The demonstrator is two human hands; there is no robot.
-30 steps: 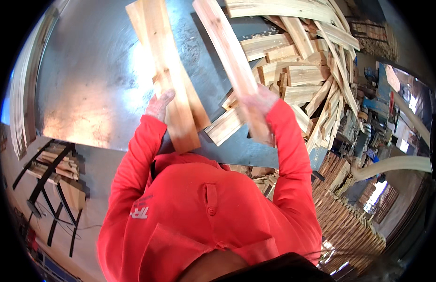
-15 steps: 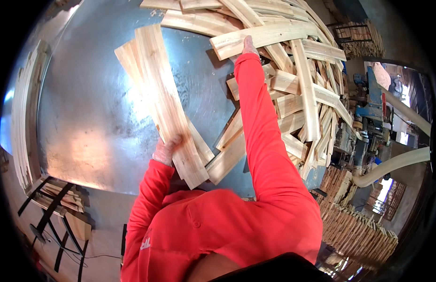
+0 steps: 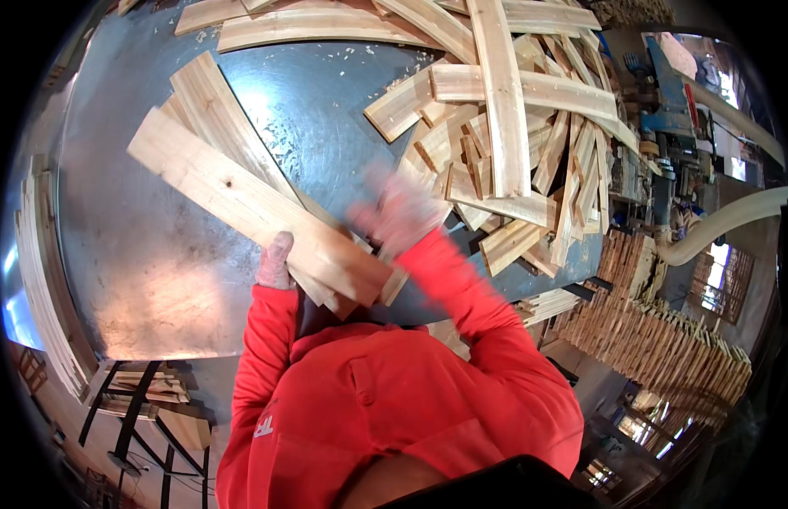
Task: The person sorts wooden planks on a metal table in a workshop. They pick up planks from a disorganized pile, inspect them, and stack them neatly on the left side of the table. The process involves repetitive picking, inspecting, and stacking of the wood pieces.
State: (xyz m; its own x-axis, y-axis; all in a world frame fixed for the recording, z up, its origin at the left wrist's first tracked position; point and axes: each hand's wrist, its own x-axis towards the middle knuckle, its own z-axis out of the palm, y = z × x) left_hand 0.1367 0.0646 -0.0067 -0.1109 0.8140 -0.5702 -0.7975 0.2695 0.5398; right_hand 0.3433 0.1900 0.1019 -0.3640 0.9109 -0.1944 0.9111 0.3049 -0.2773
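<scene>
A pale wooden board (image 3: 232, 188) with a dark knot lies slantwise in front of me, on top of other boards. My left hand (image 3: 277, 259) grips its near edge, the thumb over its face and the fingers hidden beneath. Under it, another wooden board (image 3: 220, 114) points up and away at a steeper angle. My right hand (image 3: 398, 212) is smeared by motion just right of these boards, near the loose pile of boards (image 3: 504, 144); its fingers are not clear.
The metal tabletop (image 3: 131, 246) carries scattered wood chips. More long boards (image 3: 326, 25) lie along its far side. A stack of boards (image 3: 46, 271) stands beyond the left edge, and a black metal frame (image 3: 135, 416) at lower left. Machinery (image 3: 665, 161) and stacked wood (image 3: 657, 339) are on the right.
The knotted board has come from the far pile onto the boards at my left hand. My right hand has drawn back toward me. The view has shifted.
</scene>
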